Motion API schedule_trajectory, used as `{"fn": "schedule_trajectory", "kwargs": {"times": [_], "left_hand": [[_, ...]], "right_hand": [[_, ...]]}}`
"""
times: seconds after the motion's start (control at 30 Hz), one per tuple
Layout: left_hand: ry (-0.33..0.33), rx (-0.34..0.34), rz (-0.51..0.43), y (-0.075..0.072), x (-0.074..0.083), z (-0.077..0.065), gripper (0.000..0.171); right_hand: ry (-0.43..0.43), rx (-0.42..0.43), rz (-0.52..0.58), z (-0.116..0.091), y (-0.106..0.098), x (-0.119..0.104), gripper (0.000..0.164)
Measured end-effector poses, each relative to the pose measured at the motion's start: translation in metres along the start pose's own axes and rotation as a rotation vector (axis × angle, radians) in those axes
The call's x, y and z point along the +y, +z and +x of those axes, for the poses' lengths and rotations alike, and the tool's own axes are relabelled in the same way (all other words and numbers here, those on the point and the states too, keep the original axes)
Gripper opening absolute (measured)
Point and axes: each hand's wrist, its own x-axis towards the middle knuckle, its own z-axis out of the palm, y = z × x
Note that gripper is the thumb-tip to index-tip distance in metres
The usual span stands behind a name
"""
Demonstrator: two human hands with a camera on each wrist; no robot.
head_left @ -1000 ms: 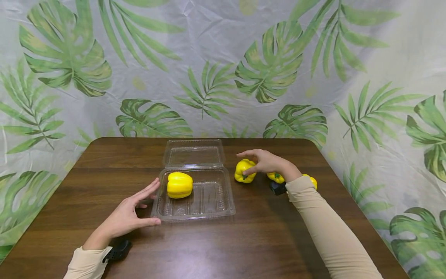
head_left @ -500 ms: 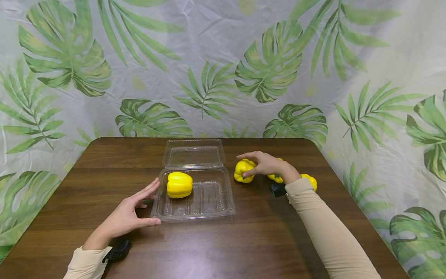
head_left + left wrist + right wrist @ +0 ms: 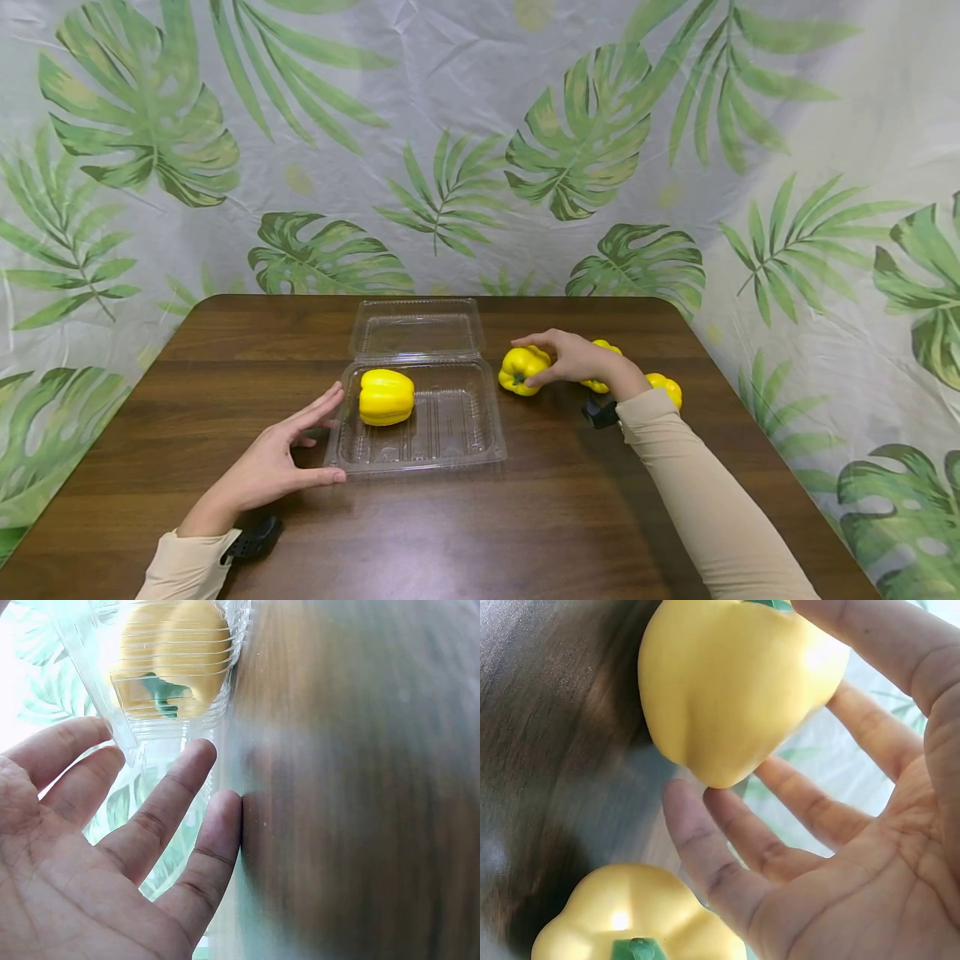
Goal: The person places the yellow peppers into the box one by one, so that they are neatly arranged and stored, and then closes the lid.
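Just right of the clear plastic clamshell container (image 3: 461, 425), my right hand (image 3: 581, 358) pinches a yellow bell pepper (image 3: 517, 364) between thumb and fingers. The right wrist view shows the thumb near the green stem of this bell pepper (image 3: 720, 682) and fingers along its far side. Inside the container's left half lies another yellow bell pepper (image 3: 386, 397), seen through the ribbed wall in the left wrist view. My left hand (image 3: 273, 462) is at the container's left side, fingers spread and nearly straight, fingertips right at the rim (image 3: 116, 727).
Two more yellow bell peppers, one behind my right hand (image 3: 603, 346) and one beside the right sleeve (image 3: 666, 387), sit on the brown wooden table (image 3: 465, 533). The container's lid (image 3: 416, 327) lies folded back. A leaf-patterned cloth (image 3: 465, 108) hangs behind the table.
My right hand has closed in on the bell pepper, which has shifted slightly left and turned a little, its stem showing more. The left hand and the container have stayed put.
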Motion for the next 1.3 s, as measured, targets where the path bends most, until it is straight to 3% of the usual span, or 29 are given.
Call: {"fn": "schedule_trajectory", "kwargs": {"times": [0.33,0.93,1.3], "left_hand": [[-0.005,-0.002,0.0,0.0,0.0,-0.001,0.104],[-0.006,-0.003,-0.005,0.001,-0.001,0.0,0.104],[-0.001,-0.002,0.001,0.001,-0.001,0.0,0.104]], "right_hand": [[-0.033,0.019,-0.02,-0.003,0.005,0.004,0.084],[0.052,0.101,-0.01,-0.015,0.019,0.002,0.08],[0.028,0.187,-0.023,-0.012,0.033,0.006,0.08]]}}
